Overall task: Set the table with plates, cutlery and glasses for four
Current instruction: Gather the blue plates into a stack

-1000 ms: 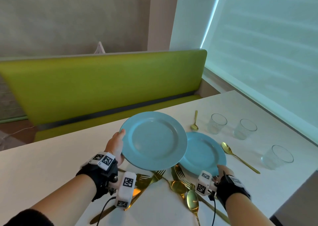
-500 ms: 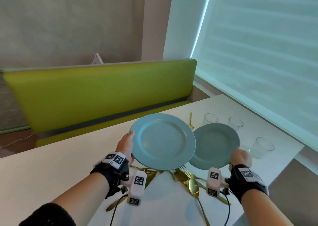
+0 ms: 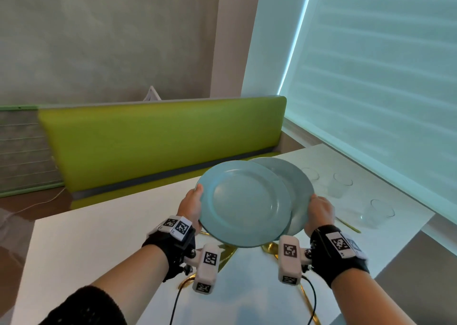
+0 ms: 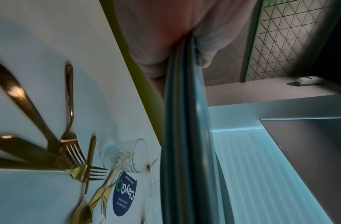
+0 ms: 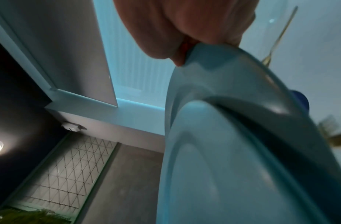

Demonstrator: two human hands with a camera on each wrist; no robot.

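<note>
My left hand (image 3: 194, 204) grips the left rim of a light blue plate (image 3: 243, 203), thumb on top, and holds it tilted above the white table (image 3: 99, 238). My right hand (image 3: 317, 209) pinches the right rim of a second blue plate (image 3: 296, 180), which sits partly behind the first. The left wrist view has the held plate's edge (image 4: 185, 136) running between thumb and fingers (image 4: 156, 45). In the right wrist view both plates overlap, the right-hand plate (image 5: 233, 91) behind the other (image 5: 223, 166). Gold cutlery (image 3: 223, 253) lies heaped under the plates.
Three clear glasses (image 3: 310, 174) (image 3: 342, 183) (image 3: 378, 212) stand on the table's right side, near the window blind. A gold spoon handle (image 3: 348, 224) lies beside my right hand. A green bench (image 3: 160, 136) runs along the far side. Forks (image 4: 73, 151) and a blue sticker (image 4: 124, 195) show below.
My right hand has lifted the second plate off the table and brought it left, behind the plate in my left hand. Both plates are higher.
</note>
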